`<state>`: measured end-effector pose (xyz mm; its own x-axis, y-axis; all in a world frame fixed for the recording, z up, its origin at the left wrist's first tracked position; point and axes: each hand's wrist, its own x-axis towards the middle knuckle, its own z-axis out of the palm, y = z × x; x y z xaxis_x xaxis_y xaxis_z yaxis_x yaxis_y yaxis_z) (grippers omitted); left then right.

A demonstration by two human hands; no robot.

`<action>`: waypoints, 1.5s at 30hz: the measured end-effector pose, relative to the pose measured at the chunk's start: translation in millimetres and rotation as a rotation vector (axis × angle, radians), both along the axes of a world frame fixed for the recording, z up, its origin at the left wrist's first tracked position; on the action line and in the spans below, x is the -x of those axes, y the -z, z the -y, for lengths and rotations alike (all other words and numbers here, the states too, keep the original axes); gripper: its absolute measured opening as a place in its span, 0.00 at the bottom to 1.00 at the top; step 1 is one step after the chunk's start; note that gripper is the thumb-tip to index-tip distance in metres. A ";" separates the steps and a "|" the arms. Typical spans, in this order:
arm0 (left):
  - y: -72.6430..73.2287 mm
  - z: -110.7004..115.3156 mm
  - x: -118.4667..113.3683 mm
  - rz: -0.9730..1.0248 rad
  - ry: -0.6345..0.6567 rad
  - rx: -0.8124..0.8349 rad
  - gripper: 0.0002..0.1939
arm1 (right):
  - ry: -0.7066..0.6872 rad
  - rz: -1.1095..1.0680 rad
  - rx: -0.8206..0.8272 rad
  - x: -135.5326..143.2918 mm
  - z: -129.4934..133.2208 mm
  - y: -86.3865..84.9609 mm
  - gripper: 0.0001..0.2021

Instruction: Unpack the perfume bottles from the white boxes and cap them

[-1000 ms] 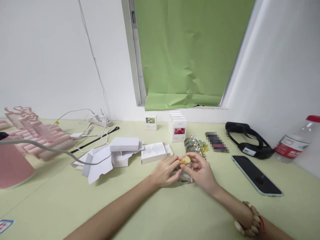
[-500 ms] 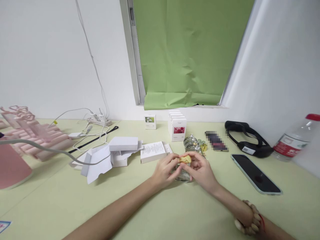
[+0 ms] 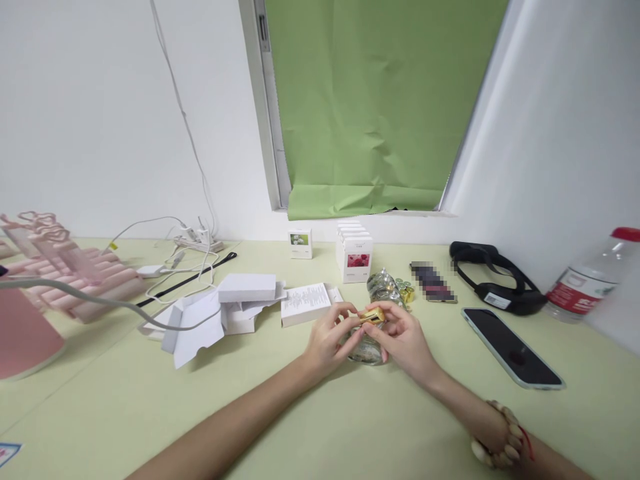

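Note:
Between the fingertips of both hands is a small shiny gold piece (image 3: 373,317), which looks like a cap with a dark slit or fold in it. My left hand (image 3: 326,340) pinches its left end, fingers closed. My right hand (image 3: 404,339), with a beaded bracelet on the wrist, grips the right end between thumb and fingers. Under the hands lies a clear glass object (image 3: 367,353), partly covered by the fingers. More shiny glass objects (image 3: 383,288) stand in a row behind. Beside them are several small gold and greenish pieces (image 3: 406,291).
White boxes with a red flower picture (image 3: 358,268) stand behind. Opened white cartons (image 3: 195,330) and a printed box (image 3: 306,305) lie left. To the right are a phone (image 3: 513,350), a black headset (image 3: 500,283) and a red-capped bottle (image 3: 583,287). A cable (image 3: 125,307) crosses the left side.
The gold piece has turned slightly in my fingers, and a dark slit now shows on it. Both hands stay in nearly the same place.

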<state>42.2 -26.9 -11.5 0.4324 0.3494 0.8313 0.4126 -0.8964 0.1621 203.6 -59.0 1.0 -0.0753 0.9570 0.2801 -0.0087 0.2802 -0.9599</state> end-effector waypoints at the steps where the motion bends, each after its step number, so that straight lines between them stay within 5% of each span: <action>1: 0.3 0.0 0.1 0.007 0.000 0.000 0.07 | -0.002 -0.003 0.003 0.1 0.0 -0.2 0.18; 45: -4.7 8.1 -6.4 0.137 0.026 0.154 0.06 | -0.017 -0.088 0.099 -0.3 0.3 -8.6 0.20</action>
<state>48.6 -35.0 -6.8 0.3292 0.4673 0.8205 0.3543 -0.8666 0.3514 204.0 -59.3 9.6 -0.0708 0.9791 0.1904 -0.0977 0.1832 -0.9782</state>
